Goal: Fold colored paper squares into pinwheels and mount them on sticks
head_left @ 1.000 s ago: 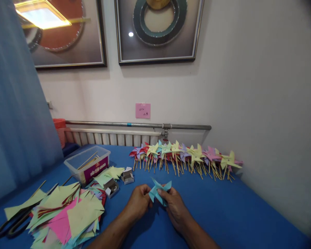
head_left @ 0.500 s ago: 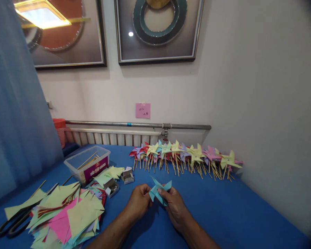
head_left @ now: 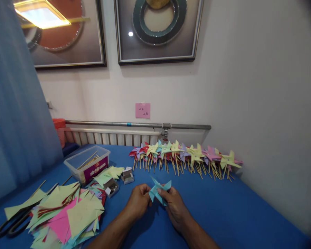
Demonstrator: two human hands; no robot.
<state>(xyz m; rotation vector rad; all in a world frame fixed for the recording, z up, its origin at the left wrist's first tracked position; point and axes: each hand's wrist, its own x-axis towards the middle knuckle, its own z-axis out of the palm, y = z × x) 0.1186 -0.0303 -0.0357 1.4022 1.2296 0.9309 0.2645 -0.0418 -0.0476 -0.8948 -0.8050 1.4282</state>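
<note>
A light blue paper pinwheel [head_left: 159,192] with folded blades is held above the blue table cover. My right hand [head_left: 175,206] grips it from the right, thumb pressed on its middle and the fingers behind the paper. At its left blade, my left hand [head_left: 140,200] is closed in a pinch. What sits between those fingertips is too small to make out, and I cannot tell whether they touch the blade. Left of my hands stand a small open box of metal pins [head_left: 113,188] and another small open box [head_left: 128,176].
Finished pinwheels on sticks [head_left: 197,155] lie in a row along the back. To the left are a pile of cut coloured paper [head_left: 85,211], black-handled scissors [head_left: 18,219] and a clear plastic tub [head_left: 103,150] holding sticks. A blue curtain [head_left: 18,103] hangs at the far left.
</note>
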